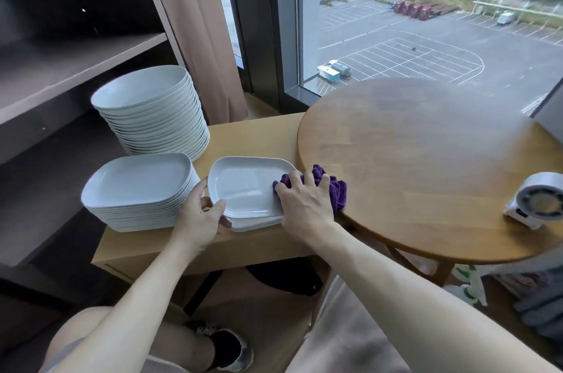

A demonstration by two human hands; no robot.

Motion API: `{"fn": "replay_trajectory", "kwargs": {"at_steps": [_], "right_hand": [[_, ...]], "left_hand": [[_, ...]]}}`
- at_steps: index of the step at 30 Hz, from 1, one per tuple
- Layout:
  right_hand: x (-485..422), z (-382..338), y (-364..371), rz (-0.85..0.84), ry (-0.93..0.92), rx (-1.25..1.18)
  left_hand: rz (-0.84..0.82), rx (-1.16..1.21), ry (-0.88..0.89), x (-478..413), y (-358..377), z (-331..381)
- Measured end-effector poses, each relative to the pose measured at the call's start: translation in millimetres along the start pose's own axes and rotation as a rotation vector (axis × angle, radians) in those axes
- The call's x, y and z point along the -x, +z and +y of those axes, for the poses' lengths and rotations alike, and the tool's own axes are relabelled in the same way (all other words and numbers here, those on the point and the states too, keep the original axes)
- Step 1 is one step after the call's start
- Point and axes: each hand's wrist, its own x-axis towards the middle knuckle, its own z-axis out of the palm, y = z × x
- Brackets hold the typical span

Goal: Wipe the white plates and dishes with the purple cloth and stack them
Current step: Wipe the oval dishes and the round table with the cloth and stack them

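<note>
Pressing the purple cloth (335, 189) onto the right edge of a white dish (243, 186) at frame centre, the right grip (304, 205) had its fingers curled over the bunched fabric. The left grip (202, 214) pinched the dish's lower-left rim. That dish lay on another on the bench (259, 135), just right of a stack of squarish plates (140, 186).

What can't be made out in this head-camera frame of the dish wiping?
- Head view: the right rim of the white rounded-rectangular dish is covered by the purple cloth and right hand.
- Head view: how many dishes lie beneath it; the left hand hides their near-left corner.
- Head view: the white round device is blurred and cut by the right edge.
</note>
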Motion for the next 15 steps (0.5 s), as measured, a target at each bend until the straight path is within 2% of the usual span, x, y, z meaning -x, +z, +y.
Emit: {"fn": "replay_trajectory", "kwargs": {"at_steps": [4, 11, 15], "right_hand": [[8.5, 9.1, -4.4, -0.012, -0.097, -0.005], [8.4, 5.7, -12.1, 0.039, -0.057, -0.158], [5.2, 8.2, -17.0, 0.093, -0.018, -0.237]], "left_hand": [[0.074, 0.044, -0.015, 4.2, -1.6, 8.9], [0.186, 0.052, -0.009, 7.6, -23.3, 18.9], [0.276, 0.085, -0.086, 2.0, -48.5, 23.8]]}}
